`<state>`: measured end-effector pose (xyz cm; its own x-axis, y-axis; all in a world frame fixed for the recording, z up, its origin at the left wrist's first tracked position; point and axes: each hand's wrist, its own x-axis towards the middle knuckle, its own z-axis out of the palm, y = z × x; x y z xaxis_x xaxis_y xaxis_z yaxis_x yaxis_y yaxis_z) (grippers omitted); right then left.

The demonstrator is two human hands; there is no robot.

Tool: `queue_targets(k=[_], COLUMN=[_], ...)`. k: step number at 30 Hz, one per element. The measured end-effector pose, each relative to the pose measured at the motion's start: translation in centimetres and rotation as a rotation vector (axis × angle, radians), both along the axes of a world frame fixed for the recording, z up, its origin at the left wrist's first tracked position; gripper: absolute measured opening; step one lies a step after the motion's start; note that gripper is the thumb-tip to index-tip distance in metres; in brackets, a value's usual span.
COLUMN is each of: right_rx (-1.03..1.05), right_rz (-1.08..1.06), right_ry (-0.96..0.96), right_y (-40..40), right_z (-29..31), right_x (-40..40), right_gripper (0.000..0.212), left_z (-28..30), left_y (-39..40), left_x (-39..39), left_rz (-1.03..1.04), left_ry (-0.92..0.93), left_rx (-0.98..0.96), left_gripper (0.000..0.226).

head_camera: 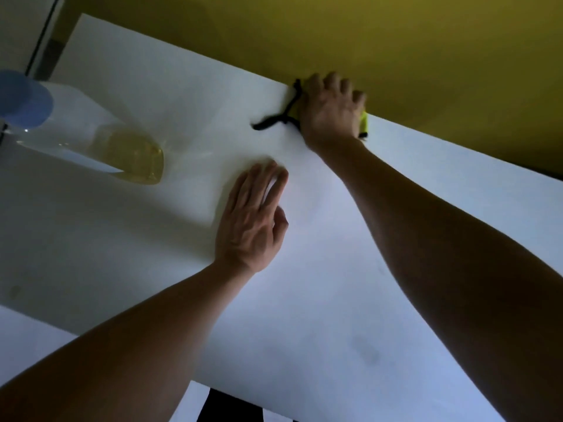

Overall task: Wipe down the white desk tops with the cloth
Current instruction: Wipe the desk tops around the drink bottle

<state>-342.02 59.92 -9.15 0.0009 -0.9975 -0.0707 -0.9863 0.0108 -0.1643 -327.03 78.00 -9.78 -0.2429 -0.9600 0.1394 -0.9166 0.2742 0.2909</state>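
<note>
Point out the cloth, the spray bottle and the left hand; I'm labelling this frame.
cloth (pixel 363 122): head view, yellow-green edge showing beside the right hand.
spray bottle (pixel 134 156): head view, yellowish liquid in its clear body.
left hand (pixel 253 220): head view, back of the hand.

Count: two hands, one cloth, one bottle, one desk top, one wall.

Hands, 2: left hand (pixel 254 220) with fingers straight, right hand (pixel 330 109) over the cloth. Bare forearms, 2, one behind each hand. Cloth (pixel 363 124), 1: yellow-green, dark edging, mostly hidden under the right hand; dark strands, 2, stick out at its left side. Bottle (pixel 100 138), 1: clear, yellowish liquid at its base, 1 blue cap. White desk top (pixel 320 284), 1 in view. Yellow wall (pixel 396 35), 1, along the far edge.
</note>
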Motion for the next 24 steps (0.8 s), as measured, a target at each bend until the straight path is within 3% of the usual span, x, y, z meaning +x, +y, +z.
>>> queue_targets(k=[5,14,17,24], right_rx=[-0.008,-0.07,-0.071,-0.088], right_rz=[0.092,-0.151,-0.207,-0.022], right_ry=[-0.038,0.025,0.063,-0.039], right_y=[-0.7,7.4,6.3,2.3], right_z=[-0.3,0.1,0.0,-0.3], right_x=[0.8,-17.0,-14.5,-3.7], right_gripper=[0.037,0.036,0.036,0.033], left_z=[0.1,0.4,0.3,0.0], left_y=[-0.2,0.1,0.0,0.2], left_x=[0.3,-0.2,-0.1,-0.3], left_rz=[-0.017,-0.015,-0.021,-0.018], left_ry=[-0.03,-0.055,-0.061,-0.109], left_rx=[-0.011,-0.044,-0.054,-0.078], left_gripper=[0.062,0.06,0.059,0.057])
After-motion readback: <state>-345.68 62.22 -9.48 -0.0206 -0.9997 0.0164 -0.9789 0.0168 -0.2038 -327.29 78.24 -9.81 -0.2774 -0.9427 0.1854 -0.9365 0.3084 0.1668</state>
